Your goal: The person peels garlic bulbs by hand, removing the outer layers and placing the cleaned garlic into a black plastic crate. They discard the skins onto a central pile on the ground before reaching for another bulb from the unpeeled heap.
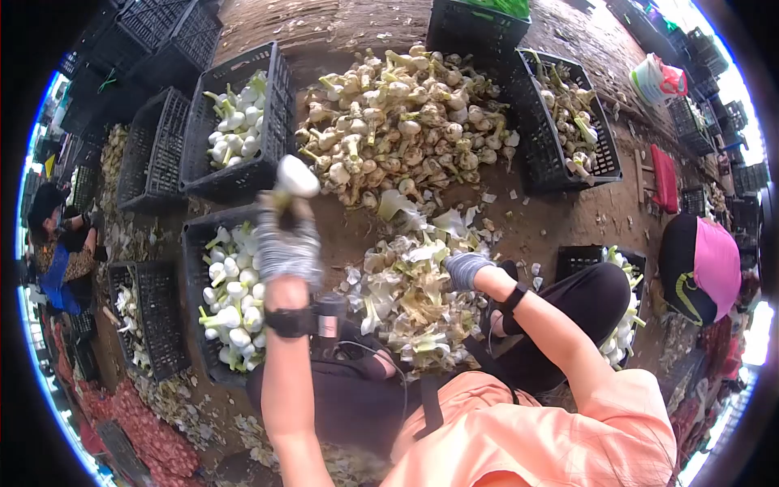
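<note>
My left hand (288, 239), in a grey striped glove and blurred by motion, holds a white peeled garlic bulb (298, 177) just right of the upper left crate. My right hand (468, 269), gloved too, is low over the right side of a heap of peeled skins (418, 284); its fingers are mostly hidden. Beyond the skins lies a large pile of unpeeled garlic (406, 122). Clean white bulbs with green stems fill part of a black crate (188, 268) beside my left arm and another black crate (195, 150) above it.
A black crate of unpeeled garlic (613, 166) stands at the upper right, a smaller crate (578, 258) by my right knee. A red stool (664, 180) and a white-and-red bag (649, 81) are further right. People sit at far left (61, 252) and right (714, 268).
</note>
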The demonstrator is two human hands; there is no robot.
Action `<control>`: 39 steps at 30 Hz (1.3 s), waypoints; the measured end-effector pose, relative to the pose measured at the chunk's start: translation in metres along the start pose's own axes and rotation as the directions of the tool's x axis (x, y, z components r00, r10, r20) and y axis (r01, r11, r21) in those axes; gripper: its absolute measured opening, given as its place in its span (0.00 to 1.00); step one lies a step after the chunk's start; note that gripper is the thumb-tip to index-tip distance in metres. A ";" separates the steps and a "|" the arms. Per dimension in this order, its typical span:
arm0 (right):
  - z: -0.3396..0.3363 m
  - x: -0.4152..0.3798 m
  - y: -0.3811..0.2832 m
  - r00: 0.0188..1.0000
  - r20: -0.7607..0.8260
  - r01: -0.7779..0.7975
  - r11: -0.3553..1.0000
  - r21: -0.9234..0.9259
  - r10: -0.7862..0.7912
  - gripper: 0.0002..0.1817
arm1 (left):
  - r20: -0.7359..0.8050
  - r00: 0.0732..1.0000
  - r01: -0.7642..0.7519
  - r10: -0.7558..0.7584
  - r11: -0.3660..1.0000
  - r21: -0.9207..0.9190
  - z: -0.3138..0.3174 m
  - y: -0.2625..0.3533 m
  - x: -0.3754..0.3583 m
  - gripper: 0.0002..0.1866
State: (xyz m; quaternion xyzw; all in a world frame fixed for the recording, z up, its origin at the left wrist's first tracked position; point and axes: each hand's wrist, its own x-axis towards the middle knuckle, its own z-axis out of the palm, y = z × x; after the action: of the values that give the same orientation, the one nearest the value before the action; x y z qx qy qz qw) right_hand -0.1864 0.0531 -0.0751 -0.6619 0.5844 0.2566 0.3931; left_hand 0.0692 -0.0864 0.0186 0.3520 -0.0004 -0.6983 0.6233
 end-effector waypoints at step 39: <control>-0.092 -0.020 -0.015 0.873 -0.467 0.480 -0.085 0.873 0.142 0.20 | 0.516 0.799 -0.205 -0.310 0.665 0.718 -0.009 -0.095 -0.052 0.39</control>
State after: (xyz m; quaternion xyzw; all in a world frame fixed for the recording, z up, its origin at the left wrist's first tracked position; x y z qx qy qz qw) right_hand -0.1867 -0.0106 -0.0048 -0.2717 0.5578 -0.4530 0.6402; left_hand -0.0102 -0.0161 -0.0038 0.3353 -0.4713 -0.7278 0.3686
